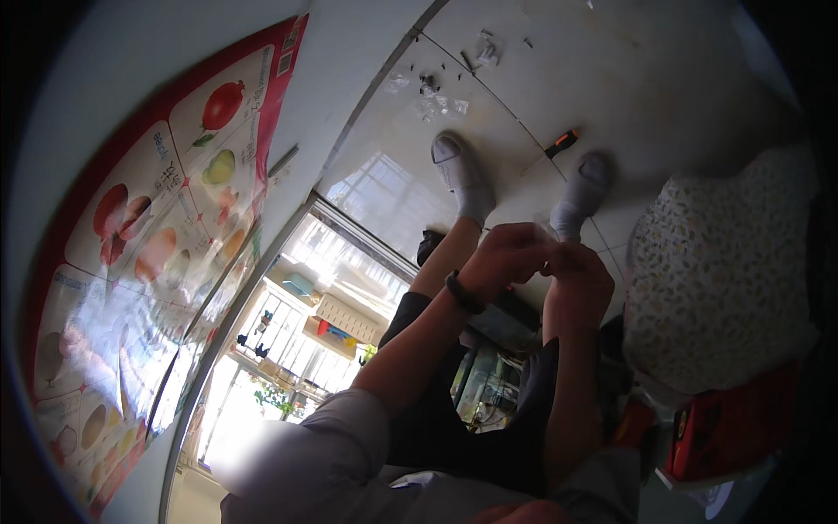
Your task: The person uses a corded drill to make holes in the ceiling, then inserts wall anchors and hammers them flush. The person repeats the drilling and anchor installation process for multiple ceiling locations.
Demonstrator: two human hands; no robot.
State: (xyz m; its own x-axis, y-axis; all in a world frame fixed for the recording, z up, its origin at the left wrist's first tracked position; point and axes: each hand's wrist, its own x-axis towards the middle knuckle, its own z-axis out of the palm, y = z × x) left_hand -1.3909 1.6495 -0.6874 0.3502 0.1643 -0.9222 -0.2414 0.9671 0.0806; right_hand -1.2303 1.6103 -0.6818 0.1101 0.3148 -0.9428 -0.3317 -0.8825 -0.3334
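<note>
My left hand (511, 251), a black band on its wrist, meets my right hand (580, 278) above my lower legs. The fingertips of both are pinched together. Whatever lies between them is too small and too covered by the fingers to make out. Beyond the hands, a screwdriver (562, 143) with an orange and black handle lies on the tiled floor near my right foot. Small clear plastic bags (443, 106) and several tiny dark pieces (428, 84) are scattered farther off. Between my legs stands a dark object (491, 384) with what look like wires inside.
A fruit poster (157, 240) covers the wall on the left. Next to it is a bright doorway or window area with a pale rack (345, 318). On the right are a patterned cloth cover (720, 271) and a red box (729, 428).
</note>
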